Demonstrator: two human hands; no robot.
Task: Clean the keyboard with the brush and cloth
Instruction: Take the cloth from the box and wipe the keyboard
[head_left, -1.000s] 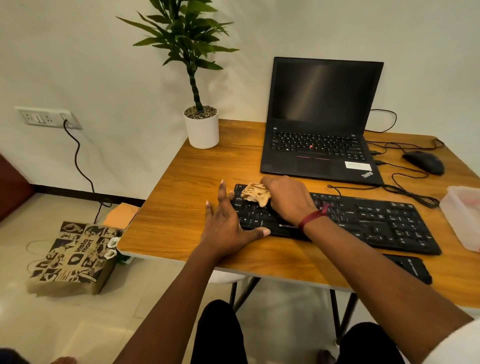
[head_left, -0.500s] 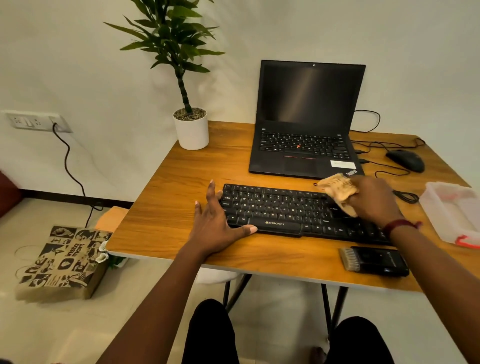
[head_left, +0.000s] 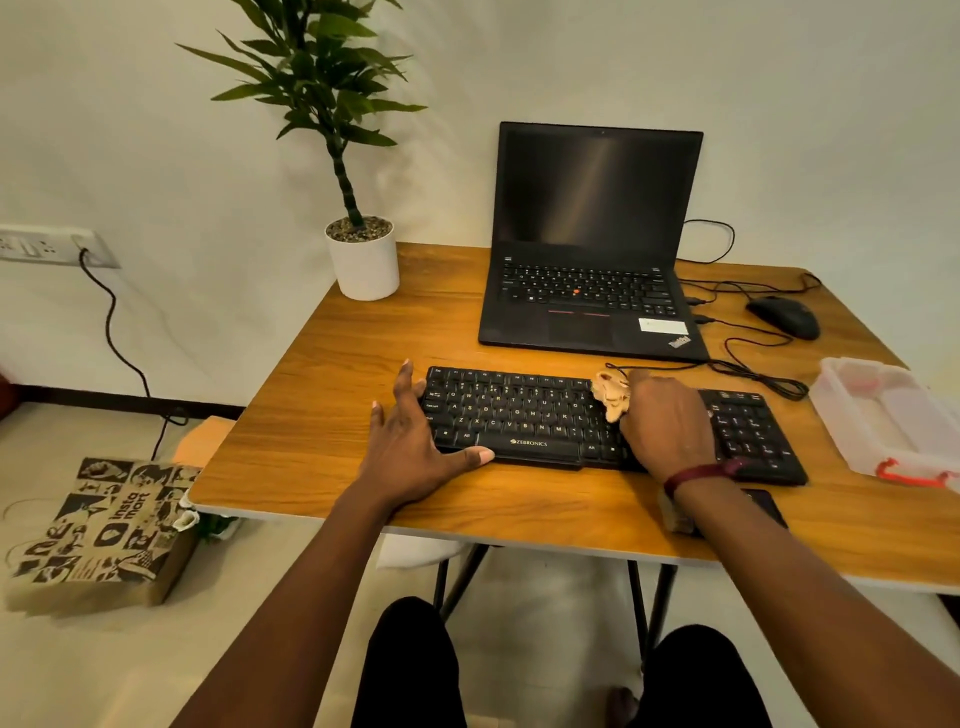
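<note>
Nearest, on the table (head_left: 337, 415) just in front of the keyboard's (head_left: 519, 415) right half, the brush (head_left: 763, 506) lies mostly hidden under the right forearm. The left hand (head_left: 415, 447) lies flat against the keyboard's left end, fingers straight and spread, thumb along its front edge. It braces the keyboard and holds nothing. The right hand (head_left: 667, 426) is over the keys right of the keyboard's middle, fingers curled round the bunched cloth (head_left: 612, 397), which pokes out leftward onto the keys. Just behind the keyboard's right half runs a loose cable (head_left: 748, 371); farther behind stands the laptop (head_left: 592, 291).

As I judge it, a hard wipe could lift a keycap, or shove the keyboard back if the left hand slackens. A sweep past the rear edge could snag the cable, and the forearm could knock the brush off the table.
</note>
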